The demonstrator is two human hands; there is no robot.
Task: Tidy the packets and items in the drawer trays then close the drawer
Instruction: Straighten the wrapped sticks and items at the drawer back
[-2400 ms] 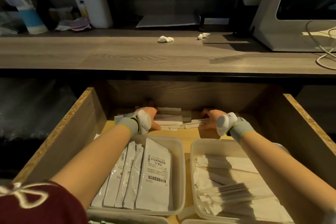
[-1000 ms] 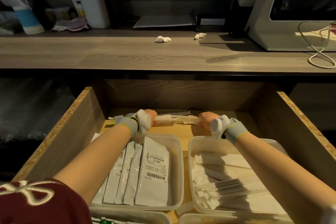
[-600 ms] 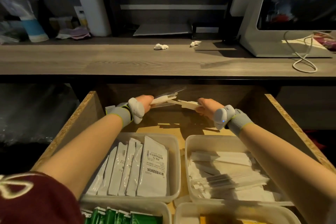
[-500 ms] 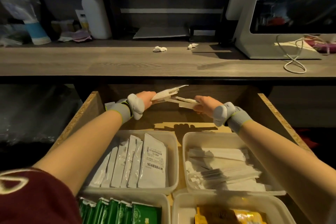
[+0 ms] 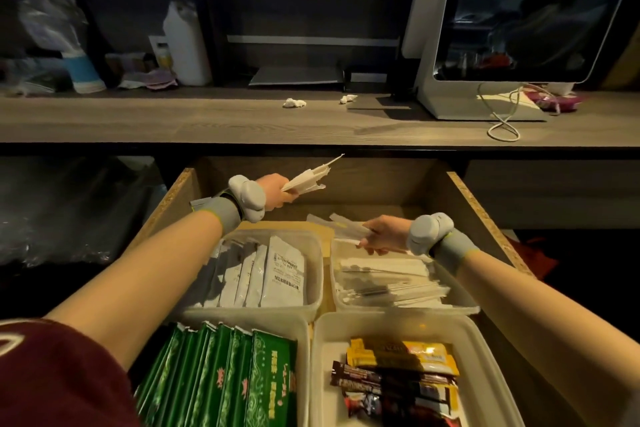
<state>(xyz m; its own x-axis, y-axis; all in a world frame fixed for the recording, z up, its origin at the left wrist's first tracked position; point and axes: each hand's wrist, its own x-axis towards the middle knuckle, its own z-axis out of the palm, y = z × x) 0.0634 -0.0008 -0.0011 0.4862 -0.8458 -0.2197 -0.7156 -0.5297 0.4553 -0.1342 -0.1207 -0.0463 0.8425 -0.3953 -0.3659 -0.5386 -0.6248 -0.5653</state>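
Packets are filling four plastic trays inside the open wooden drawer (image 5: 481, 204) in front of you. Your left hand (image 5: 277, 191) is closing around a bunch of thin white paper sleeves (image 5: 308, 178), holding them raised above the back of the drawer, with their far ends fanning up toward the counter edge. Your right hand (image 5: 386, 234) is pinching a second bunch of white sleeves (image 5: 341, 224) just above the back edge of the back-right tray (image 5: 460, 307), where more long white sleeves are lying in a loose heap. White sachets (image 5: 282, 274) with printed labels are leaning in a row in the back-left tray (image 5: 317, 274). Green packets (image 5: 242, 374) are standing on edge in the front-left tray (image 5: 303, 326). Yellow and brown sticks (image 5: 398, 378) are lying across each other in the front-right tray (image 5: 485, 357). You are wearing a grey band with a pale pod on each wrist. Above the drawer, the wooden counter (image 5: 207, 121) is carrying two crumpled tissue bits (image 5: 294, 103), a white bottle (image 5: 187, 45), a blue-and-white paper cup (image 5: 83, 74) and a white-framed screen (image 5: 519, 28) with a looping white cable (image 5: 502, 121).
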